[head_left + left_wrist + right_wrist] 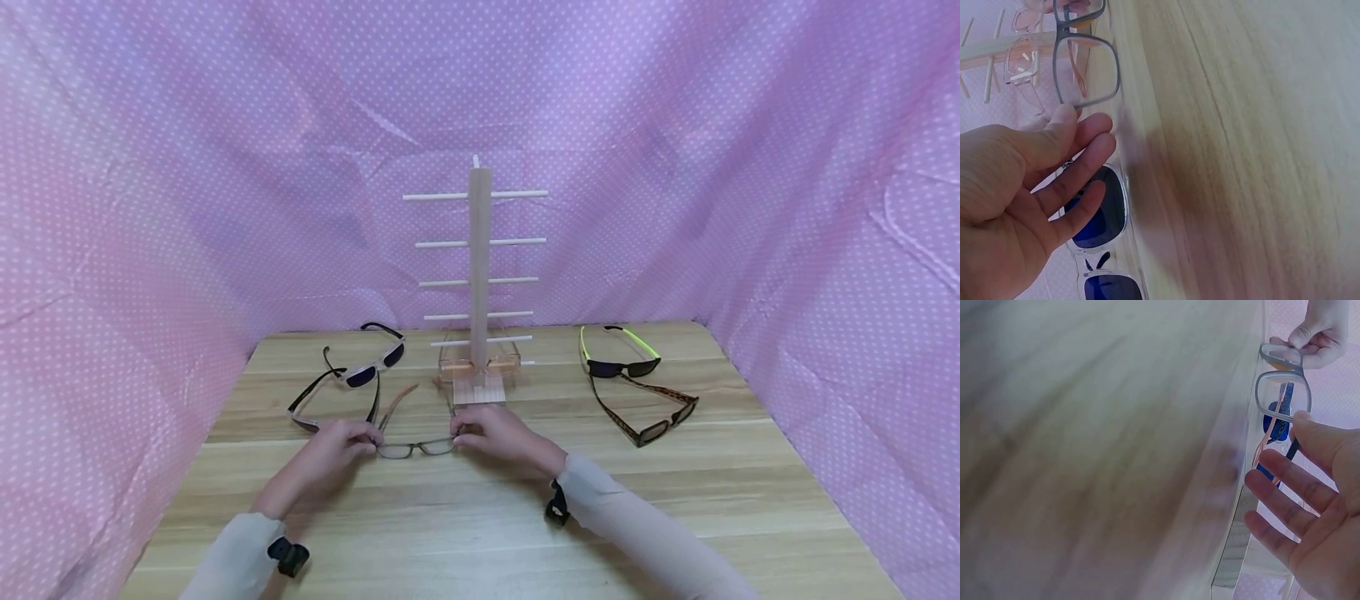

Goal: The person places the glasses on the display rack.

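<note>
Both hands hold a pair of grey-framed eyeglasses (415, 446) low over the front half of the table, its orange-tipped temples unfolded toward the back. My left hand (333, 450) pinches the left end of the frame. In the left wrist view, its thumb and forefinger are at the corner of the lens rim (1116, 78), the other fingers loosely bent. My right hand (498, 433) pinches the opposite end, thumb at the rim corner in the right wrist view. Directly behind stands a wooden display rack (480, 267) with white pegs; clear pinkish glasses (459, 367) sit on its lowest level.
White-framed sunglasses (362, 377) with dark lenses lie at the back left. Another dark-templed pair (303, 424) is partly hidden behind my left hand. On the right lie black-and-yellow sunglasses (622, 369) and a tortoiseshell pair (654, 431). Pink dotted cloth (675, 167) surrounds the table.
</note>
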Tool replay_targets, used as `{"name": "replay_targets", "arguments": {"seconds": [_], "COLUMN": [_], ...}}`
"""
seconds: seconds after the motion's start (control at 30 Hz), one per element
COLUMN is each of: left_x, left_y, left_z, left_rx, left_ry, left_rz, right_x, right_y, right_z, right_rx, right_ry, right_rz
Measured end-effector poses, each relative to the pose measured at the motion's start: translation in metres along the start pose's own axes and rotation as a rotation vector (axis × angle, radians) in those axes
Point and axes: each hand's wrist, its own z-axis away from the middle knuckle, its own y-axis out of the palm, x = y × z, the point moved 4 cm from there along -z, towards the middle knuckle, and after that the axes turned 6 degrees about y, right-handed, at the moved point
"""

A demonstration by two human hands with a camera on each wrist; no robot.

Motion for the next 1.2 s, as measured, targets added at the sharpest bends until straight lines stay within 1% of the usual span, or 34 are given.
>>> {"name": "replay_targets", "arguments": {"seconds": [0.2,0.37,0.43,0.5,0.57,0.67,0.9,0.97,1.1,1.2], "left_x": [-0.004,-0.005,-0.006,-0.006,-0.006,-0.005,-0.009,-0.012,-0.020,-0.027], "left_y": [0.001,0.002,0.003,0.004,0.005,0.006,0.006,0.004,-0.004,-0.011], "left_z": [0.001,-0.002,-0.003,-0.004,-0.004,-0.004,0.000,0.002,0.007,0.009], "left_rx": [0.062,0.089,0.085,0.072,0.056,0.037,0.021,0.014,0.000,-0.007], "left_ry": [0.036,0.057,0.067,0.062,0.043,0.022,0.056,0.053,0.048,0.066], "left_rz": [0.051,-0.001,-0.041,-0.060,-0.070,-0.057,-0.046,-0.024,0.032,0.048], "right_x": [-0.003,-0.003,-0.003,-0.004,-0.005,-0.006,-0.006,-0.005,-0.003,-0.002], "right_y": [-0.001,-0.002,-0.002,-0.002,-0.002,-0.002,-0.006,-0.009,-0.016,-0.021], "right_z": [0.002,0.002,0.002,0.001,0.001,0.000,0.004,0.006,0.008,0.010], "right_rx": [-0.010,-0.015,-0.011,-0.003,0.003,0.006,-0.017,-0.021,-0.001,0.028], "right_ry": [0.023,0.017,0.013,0.010,0.007,0.013,0.041,0.029,0.029,0.033], "right_rz": [-0.004,0.017,0.015,0.006,-0.001,-0.001,-0.001,-0.024,-0.102,-0.162]}}
